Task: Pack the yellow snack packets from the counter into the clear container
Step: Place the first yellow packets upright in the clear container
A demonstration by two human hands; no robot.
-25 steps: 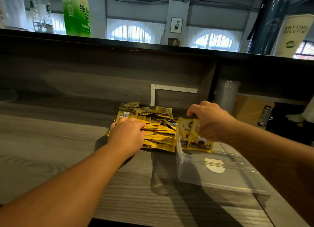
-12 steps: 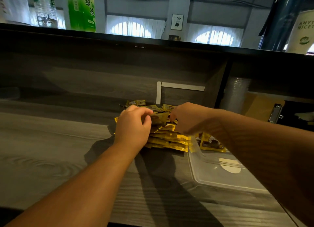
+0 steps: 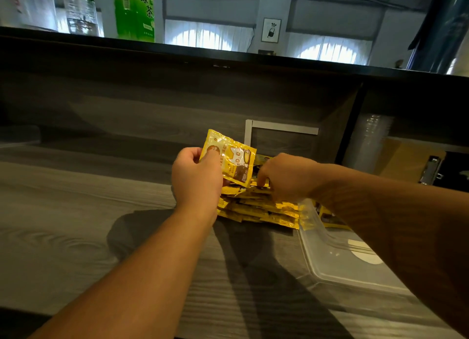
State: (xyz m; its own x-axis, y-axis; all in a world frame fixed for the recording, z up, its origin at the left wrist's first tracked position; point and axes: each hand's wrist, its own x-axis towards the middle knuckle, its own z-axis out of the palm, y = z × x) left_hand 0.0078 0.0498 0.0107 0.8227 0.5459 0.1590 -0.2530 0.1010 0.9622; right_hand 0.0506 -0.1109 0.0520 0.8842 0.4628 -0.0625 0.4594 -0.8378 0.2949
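Note:
A pile of yellow snack packets (image 3: 256,209) lies on the grey wood counter (image 3: 76,224). My left hand (image 3: 196,178) pinches one yellow packet (image 3: 234,158) and holds it upright above the pile. My right hand (image 3: 286,176) reaches into the top of the pile with its fingers curled on packets there. The clear container (image 3: 337,260) stands to the right of the pile, partly hidden by my right forearm. A few yellow packets (image 3: 330,218) lie at its far end.
A dark raised ledge (image 3: 228,57) runs across above the counter, with a green tea bottle (image 3: 134,11) and a clear bottle (image 3: 81,8) on it. A white bracket (image 3: 279,130) is on the back wall. A clipboard (image 3: 416,163) stands at the right.
My left hand has lifted one packet up off the pile. My right hand left the container, came back to the pile and now digs into its top.

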